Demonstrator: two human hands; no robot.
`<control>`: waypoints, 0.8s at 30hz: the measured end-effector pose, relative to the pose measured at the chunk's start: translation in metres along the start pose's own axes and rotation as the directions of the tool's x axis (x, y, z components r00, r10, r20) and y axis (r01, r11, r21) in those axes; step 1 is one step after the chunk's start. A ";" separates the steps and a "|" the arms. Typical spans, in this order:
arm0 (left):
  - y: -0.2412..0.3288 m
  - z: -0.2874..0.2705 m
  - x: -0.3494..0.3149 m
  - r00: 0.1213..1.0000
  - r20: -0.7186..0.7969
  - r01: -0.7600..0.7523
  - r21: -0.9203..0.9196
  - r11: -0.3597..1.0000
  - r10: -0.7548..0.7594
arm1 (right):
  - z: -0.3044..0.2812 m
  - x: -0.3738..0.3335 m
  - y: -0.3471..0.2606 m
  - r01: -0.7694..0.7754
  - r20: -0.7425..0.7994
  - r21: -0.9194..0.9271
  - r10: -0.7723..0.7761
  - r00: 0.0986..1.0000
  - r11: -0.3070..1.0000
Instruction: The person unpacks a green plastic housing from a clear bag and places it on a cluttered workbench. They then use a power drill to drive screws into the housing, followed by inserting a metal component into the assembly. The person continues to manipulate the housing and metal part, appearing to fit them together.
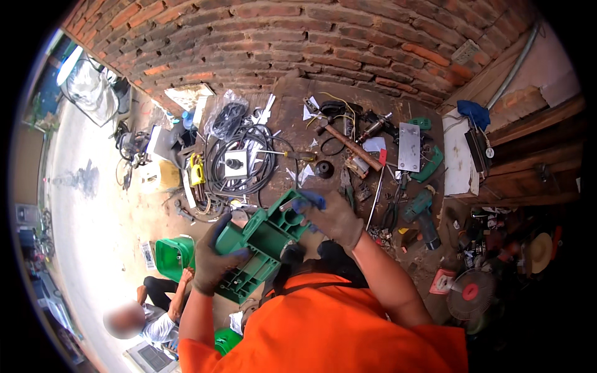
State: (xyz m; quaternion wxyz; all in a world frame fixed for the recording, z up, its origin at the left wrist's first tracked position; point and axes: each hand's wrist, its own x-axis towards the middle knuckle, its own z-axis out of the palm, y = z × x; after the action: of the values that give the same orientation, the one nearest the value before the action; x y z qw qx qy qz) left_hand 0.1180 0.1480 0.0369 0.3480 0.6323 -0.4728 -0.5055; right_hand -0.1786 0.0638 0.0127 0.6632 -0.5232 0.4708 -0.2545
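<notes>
A green plastic housing, open-faced with ribbed compartments, is held up in front of my orange shirt at the near edge of the cluttered workbench. My left hand, in a dark work glove, is closed around its lower left end. At the upper right end, my gloved right hand grips the housing near a round opening, its fingers partly hidden. Just beyond the housing lie a black round cap and a pair of pliers.
A hammer, a metal plate, a teal power drill and a coil of black cable crowd the workbench. Behind rises a brick wall. A person sits at the lower left by a green bucket. A fan stands right.
</notes>
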 end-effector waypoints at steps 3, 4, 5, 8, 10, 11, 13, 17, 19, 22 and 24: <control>-0.028 -0.018 -0.007 0.999 -0.035 0.020 -0.083 0.996 -0.023 | 0.015 -0.004 0.010 0.188 0.045 0.232 -0.203 0.978 0.954; -0.032 -0.023 -0.013 0.996 -0.067 0.051 -0.103 0.993 -0.058 | 0.022 -0.003 0.011 0.123 0.100 0.453 -0.188 0.977 0.883; -0.036 -0.026 -0.016 0.993 -0.099 0.043 -0.135 0.990 -0.057 | 0.035 0.004 0.021 0.225 0.031 0.359 -0.253 0.967 0.906; -0.045 -0.022 -0.020 0.987 -0.145 0.034 -0.249 0.968 -0.072 | 0.060 0.028 0.039 0.328 -0.051 0.114 -0.325 0.944 0.938; -0.062 -0.025 -0.019 0.990 -0.135 0.005 -0.247 0.969 -0.040 | 0.062 0.027 0.015 0.188 0.034 0.102 -0.193 0.981 0.977; -0.065 -0.025 -0.017 0.991 -0.133 -0.010 -0.245 0.970 -0.024 | 0.063 0.026 0.009 0.207 0.005 0.064 -0.207 0.978 0.976; -0.057 -0.024 -0.011 0.995 -0.102 -0.030 -0.257 0.966 0.003 | 0.064 0.025 0.002 0.238 -0.047 -0.017 -0.238 0.970 0.971; -0.021 -0.014 0.021 0.922 -0.105 -0.302 0.409 0.861 0.373 | 0.056 0.029 0.015 0.293 -0.291 0.206 -0.228 0.929 0.934; 0.018 0.010 0.031 0.830 0.117 -0.495 0.604 0.625 0.545 | 0.044 0.027 0.028 0.297 -0.364 0.254 -0.193 0.911 0.921; 0.054 0.068 0.043 0.825 0.359 -0.530 0.761 0.373 0.437 | 0.030 0.013 0.037 0.294 -0.420 0.354 -0.131 0.898 0.888; 0.033 0.100 0.063 0.811 0.383 -0.534 0.793 0.292 0.443 | 0.025 0.003 0.056 0.257 -0.420 0.560 0.002 0.908 0.788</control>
State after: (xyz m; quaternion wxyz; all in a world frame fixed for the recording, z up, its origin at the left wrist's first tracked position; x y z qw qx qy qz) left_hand 0.0155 0.0819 0.0233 0.0887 0.5187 -0.8459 -0.0863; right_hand -0.1639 0.0911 -0.0400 0.6655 -0.2526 0.4526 -0.5371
